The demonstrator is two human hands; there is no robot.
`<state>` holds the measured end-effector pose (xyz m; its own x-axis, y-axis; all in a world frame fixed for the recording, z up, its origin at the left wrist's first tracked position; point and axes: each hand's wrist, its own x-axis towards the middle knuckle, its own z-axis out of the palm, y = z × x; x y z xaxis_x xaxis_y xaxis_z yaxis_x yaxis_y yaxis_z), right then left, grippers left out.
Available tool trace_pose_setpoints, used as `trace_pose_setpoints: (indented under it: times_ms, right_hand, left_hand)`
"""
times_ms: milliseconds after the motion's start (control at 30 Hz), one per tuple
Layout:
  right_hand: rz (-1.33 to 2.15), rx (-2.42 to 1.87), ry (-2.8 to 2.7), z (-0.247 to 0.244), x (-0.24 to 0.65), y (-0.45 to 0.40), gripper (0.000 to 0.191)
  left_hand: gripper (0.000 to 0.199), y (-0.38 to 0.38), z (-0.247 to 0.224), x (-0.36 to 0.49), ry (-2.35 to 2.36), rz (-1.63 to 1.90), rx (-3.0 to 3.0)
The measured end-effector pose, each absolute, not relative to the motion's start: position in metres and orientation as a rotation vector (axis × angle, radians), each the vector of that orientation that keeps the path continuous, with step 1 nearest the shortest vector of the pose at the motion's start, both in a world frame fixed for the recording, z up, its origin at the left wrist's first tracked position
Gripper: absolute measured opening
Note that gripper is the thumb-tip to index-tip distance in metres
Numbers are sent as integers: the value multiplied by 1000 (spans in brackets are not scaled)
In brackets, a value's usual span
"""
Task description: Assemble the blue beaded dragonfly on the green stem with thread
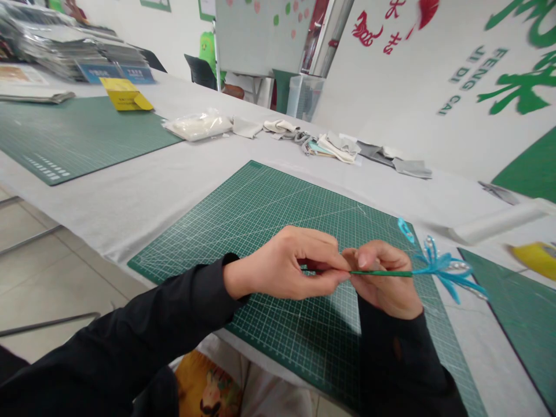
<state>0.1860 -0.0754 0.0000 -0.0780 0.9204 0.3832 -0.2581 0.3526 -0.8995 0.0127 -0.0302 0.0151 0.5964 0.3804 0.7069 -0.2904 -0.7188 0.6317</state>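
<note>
A blue craft flower (449,267) with shiny silvery bits points to the right, lying level above the table. Its thin green-wrapped stem (382,273) runs left across both hands. My left hand (291,263) is closed, thumb and fingers pinching the stem near its left part. My right hand (384,281) is closed around the stem nearer the flower, its thumb above and its fingers partly hidden behind. Below both hands lies a green cutting mat (260,202) with a white grid.
Another green mat (87,133) at the left carries a yellow box (125,94). A clear plastic bag (198,125) and several cloth scraps (336,147) line the far table edge. Stacked packets (65,49) stand far left; a yellow object (536,259) sits at the right.
</note>
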Motion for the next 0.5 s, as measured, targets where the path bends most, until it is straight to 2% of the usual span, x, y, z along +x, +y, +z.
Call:
trace_pose_setpoints:
  times_ms: [200,500]
  right_hand:
    - [1071,-740,-1282,-4,188,-79,9]
    - [1060,-787,-1281,-4,188,-80,11]
  left_hand:
    - [12,-31,15,15,25,1373,2216]
    - [12,-30,14,15,35,1408,2273]
